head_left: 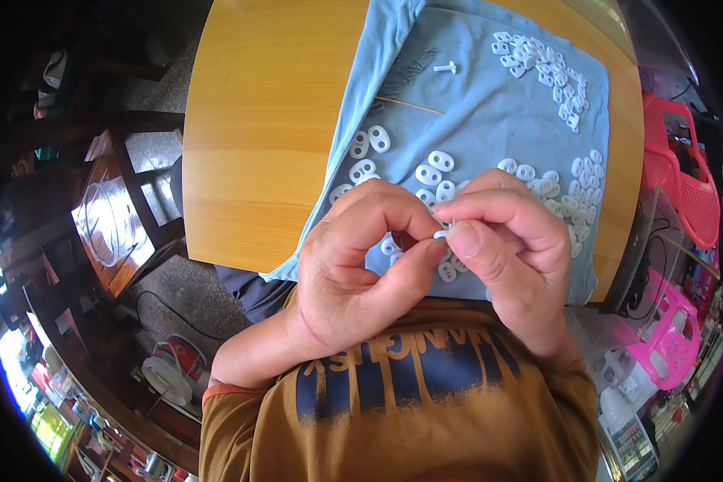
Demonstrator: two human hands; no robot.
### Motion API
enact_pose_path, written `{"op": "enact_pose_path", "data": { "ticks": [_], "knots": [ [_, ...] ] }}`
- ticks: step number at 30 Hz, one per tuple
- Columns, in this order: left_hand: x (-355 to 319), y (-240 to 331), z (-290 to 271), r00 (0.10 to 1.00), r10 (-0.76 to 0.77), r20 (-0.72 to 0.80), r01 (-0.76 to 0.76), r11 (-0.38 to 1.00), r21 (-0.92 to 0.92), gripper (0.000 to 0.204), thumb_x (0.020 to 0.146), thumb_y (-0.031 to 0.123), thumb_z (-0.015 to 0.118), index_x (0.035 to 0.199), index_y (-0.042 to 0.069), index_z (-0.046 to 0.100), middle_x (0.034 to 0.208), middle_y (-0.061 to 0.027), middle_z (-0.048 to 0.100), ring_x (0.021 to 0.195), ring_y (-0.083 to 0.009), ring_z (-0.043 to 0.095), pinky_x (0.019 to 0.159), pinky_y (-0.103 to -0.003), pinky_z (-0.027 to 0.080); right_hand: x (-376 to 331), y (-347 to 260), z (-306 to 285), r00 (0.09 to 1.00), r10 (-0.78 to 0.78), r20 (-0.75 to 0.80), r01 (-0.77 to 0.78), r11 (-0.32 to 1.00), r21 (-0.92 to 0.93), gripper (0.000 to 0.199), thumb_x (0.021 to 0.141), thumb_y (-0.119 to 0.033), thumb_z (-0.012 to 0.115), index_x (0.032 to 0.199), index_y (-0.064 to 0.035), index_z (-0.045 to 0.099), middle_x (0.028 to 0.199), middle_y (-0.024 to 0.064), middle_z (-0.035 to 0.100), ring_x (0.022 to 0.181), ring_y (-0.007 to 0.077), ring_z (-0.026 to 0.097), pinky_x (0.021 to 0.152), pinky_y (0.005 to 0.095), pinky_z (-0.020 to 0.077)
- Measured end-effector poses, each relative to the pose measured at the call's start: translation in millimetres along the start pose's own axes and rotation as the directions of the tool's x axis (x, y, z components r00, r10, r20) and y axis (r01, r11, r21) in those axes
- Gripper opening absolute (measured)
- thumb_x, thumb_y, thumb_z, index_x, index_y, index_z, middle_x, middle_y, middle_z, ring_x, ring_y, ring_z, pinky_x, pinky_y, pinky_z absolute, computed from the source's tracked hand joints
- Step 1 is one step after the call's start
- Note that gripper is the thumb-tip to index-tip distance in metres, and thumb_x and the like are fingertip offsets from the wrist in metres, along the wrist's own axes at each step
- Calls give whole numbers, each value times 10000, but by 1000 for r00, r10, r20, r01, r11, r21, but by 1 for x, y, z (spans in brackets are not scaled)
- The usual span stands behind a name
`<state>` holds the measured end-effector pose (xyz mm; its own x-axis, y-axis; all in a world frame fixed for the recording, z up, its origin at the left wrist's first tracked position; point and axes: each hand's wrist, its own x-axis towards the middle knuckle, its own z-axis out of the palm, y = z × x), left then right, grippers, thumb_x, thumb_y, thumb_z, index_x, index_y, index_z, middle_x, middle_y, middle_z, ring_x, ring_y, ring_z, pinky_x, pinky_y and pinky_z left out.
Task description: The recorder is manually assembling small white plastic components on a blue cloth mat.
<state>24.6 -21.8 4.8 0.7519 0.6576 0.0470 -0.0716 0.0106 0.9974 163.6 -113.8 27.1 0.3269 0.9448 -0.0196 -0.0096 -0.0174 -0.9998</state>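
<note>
My left hand (365, 253) is closed, pinching a small white plastic piece (440, 234) between thumb and fingertips. Against it, my right hand (516, 241) is also closed, with thumb and forefinger on what looks like a tiny metal spring (451, 225). The fingers hide most of both parts. Beneath and beyond my hands, white oval two-hole plastic pieces (439, 161) lie on a light blue cloth (474, 112). More of these ovals (586, 185) are gathered to the right of my right hand.
A heap of smaller white pieces (538, 60) lies at the far right of the cloth. Dark thin springs (406, 72), a thin wooden stick (410, 105) and a white T-shaped piece (446, 68) lie farther back. The wooden table (265, 128) extends left; a pink plastic chair (687, 177) stands right.
</note>
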Motion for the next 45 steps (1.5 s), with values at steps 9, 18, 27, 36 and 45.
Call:
{"op": "enact_pose_path", "data": {
  "ticks": [9, 18, 27, 36, 45],
  "knots": [
    [-8, 1, 13, 983, -174, -56, 151, 945, -289, 130, 755, -36, 638, 868, -5, 582, 861, -63, 567, 722, -120, 524, 643, -233, 441, -2, 4, 6, 995, 61, -79, -42, 973, 225, 94, 865, -15, 565, 941, 27, 599, 839, 52, 580, 733, 74, 509, 650, 203, 411],
    [-11, -3, 15, 989, -123, -87, 92, 951, -294, 117, 783, -63, 601, 884, -18, 563, 893, -69, 547, 737, -117, 521, 657, -225, 442, -4, 5, 12, 992, 58, -111, -19, 945, 327, 80, 872, -13, 550, 929, 31, 585, 852, 60, 573, 736, 84, 533, 647, 209, 436],
    [-18, -2, 14, 974, -76, -215, 14, 960, -278, 33, 826, 10, 546, 826, 12, 513, 876, -83, 514, 707, -96, 479, 639, -209, 421, -2, 15, 24, 979, -169, -111, 182, 975, 128, 101, 834, -1, 581, 931, 14, 606, 822, 77, 583, 724, 134, 545, 647, 246, 426],
    [-17, -1, 4, 984, -90, -151, 15, 899, -437, 62, 863, 39, 511, 881, 19, 455, 886, -210, 594, 500, -176, 539, 485, -265, 465, -9, 0, -53, 881, -416, -224, 201, 760, -618, 153, 740, -1, 659, 890, -8, 628, 801, 107, 615, 728, 236, 586, 654, 305, 460],
    [-16, -2, 0, 962, -243, -124, 127, 801, -585, 62, 849, 15, 515, 875, 13, 459, 824, -164, 587, 463, -150, 510, 429, -243, 427, -28, 18, -82, 961, -228, -155, -34, 460, -887, 186, 701, -35, 674, 881, -32, 629, 869, 93, 575, 796, 279, 541, 691, 361, 432]
  ]
}}
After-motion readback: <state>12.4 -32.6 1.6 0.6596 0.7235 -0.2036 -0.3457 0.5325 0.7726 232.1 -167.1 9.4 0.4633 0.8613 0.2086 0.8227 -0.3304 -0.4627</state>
